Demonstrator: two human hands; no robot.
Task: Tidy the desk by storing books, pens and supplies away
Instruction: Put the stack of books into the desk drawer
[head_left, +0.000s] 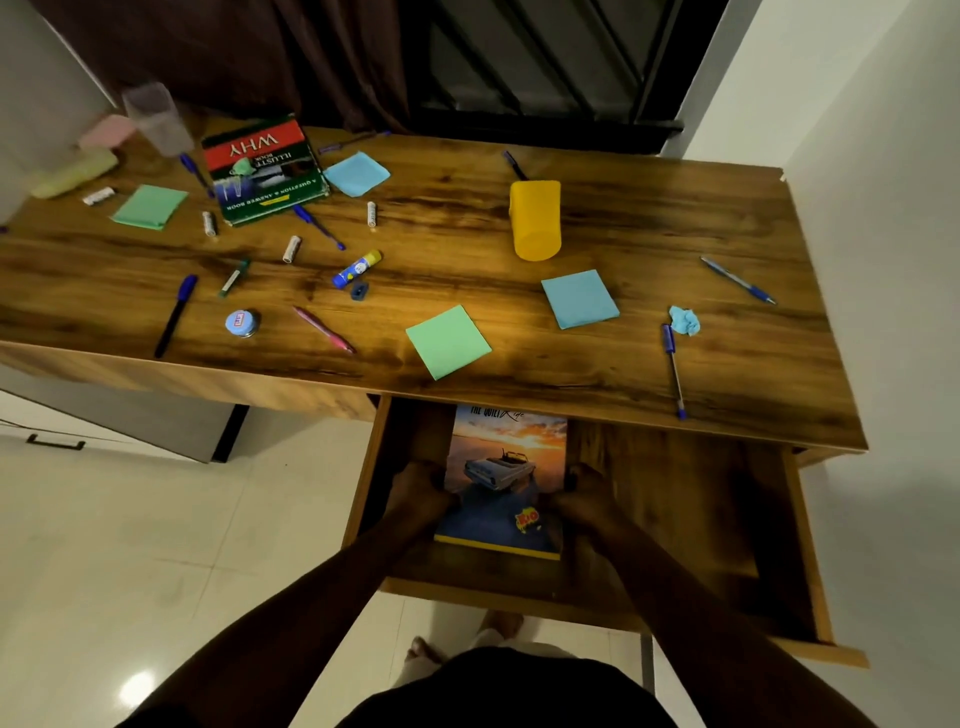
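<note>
I had the wide desk of dark-grained wood veneer (467, 249) spread in front of me, its surface smooth and glossy, and under its right half the open wooden drawer (675, 519) with flat board walls and a bare floor. In the left part of that drawer lay the thin paperback book with a sunset-and-car cover (506, 483), its far end tucked beneath the desk edge. My left hand (423, 491) gripped its left edge and my right hand (579, 499) its right edge, fingers curled closed around the cover. To do this well, I judged I should lower it flat, slide it square against the drawer's left wall, and let go with both hands together so the slick cover did not skid or bend.

Up on the desk, the thick green-and-red hardcover book marked WHY (262, 171) sat at the far left, rigid and heavy-looking. The yellow plastic cup (535, 218) lay tipped on its side, a smooth cylinder likely to roll. Square paper notes, a green one (448, 340) near the front edge and a blue one (579, 299) beside it, lay flat and light. A slim blue ballpoint pen (674, 369) rested near the right front edge, close to a crumpled blue paper scrap (684, 319).
</note>
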